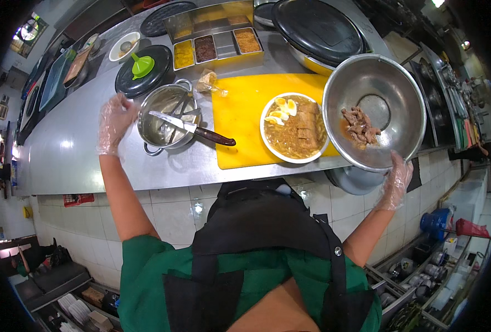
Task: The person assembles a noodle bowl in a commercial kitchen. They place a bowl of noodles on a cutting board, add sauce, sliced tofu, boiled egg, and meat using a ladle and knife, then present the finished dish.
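My right hand (399, 178), in a clear plastic glove, grips the near rim of a large steel mixing bowl (403, 119). Pieces of cooked meat (361, 127) with brown juice lie in the bowl, which is tilted toward me. Just left of it, a white plate (298, 161) of sauced noodles, boiled egg slices (282, 108) and a sliced brown topping (307, 130) rests on a yellow cutting board (237, 119). My gloved left hand (116, 119) is raised beside a steel pot (154, 139), fingers curled together; any contents are hidden. A dark-handled knife (215, 136) lies across the pot with other utensils inside.
Behind the board stands a steel condiment holder (223, 65) with yellow, dark and orange fillings. A black lid (126, 83) carrying a green funnel-shaped piece (142, 65) sits beyond the pot. A large black-lidded container (317, 30) stands behind the bowl. A crumpled plastic bag (207, 82) touches the board's far left corner.
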Tool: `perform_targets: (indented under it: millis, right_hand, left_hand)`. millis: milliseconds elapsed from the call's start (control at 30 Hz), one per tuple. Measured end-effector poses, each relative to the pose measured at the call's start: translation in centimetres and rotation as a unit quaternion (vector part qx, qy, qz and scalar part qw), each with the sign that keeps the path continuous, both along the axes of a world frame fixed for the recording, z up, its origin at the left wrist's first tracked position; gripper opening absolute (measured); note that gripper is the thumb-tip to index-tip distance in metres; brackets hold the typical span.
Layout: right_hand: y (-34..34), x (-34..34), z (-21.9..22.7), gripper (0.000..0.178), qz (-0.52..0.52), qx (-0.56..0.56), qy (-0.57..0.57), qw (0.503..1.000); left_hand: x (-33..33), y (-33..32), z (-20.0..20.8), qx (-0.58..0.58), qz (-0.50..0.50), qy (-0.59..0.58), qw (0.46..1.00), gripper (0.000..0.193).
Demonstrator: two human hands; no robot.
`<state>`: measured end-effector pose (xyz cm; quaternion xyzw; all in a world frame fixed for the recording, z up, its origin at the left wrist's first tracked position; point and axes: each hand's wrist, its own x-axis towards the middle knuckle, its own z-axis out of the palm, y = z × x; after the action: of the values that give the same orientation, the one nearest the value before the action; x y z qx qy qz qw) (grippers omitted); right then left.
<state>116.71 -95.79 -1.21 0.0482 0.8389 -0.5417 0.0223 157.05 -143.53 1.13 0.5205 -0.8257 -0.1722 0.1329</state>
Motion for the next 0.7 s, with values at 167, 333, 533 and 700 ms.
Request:
perform_targets:
  millis: [167,333,533,700]
  right_hand:
    - [-0.1,-0.8,-0.4,0.057,0.003,0.025,-0.011,1.000]
    - [0.1,-1.1,-0.8,0.059,0.007,0.033,-0.018,0.999]
    - [-1.4,0.4,-1.4,0.043,0.016,-0.048,0.047,0.998]
    - [-4.3,1.7,0.0,0.033,0.155,-0.015,0.165,0.974]
  left_hand:
    - [3.7,-0.3,-7.9,-0.014,0.005,-0.155,0.988,0.023]
    - [5.3,-0.2,-7.8,-0.030,-0.028,-0.193,0.980,0.028]
    - [-0.5,10.0,-1.1,-0.013,-0.054,0.173,0.983,0.028]
    - [-11.4,16.1,-0.8,-0.109,-0.347,0.158,0.918,0.034]
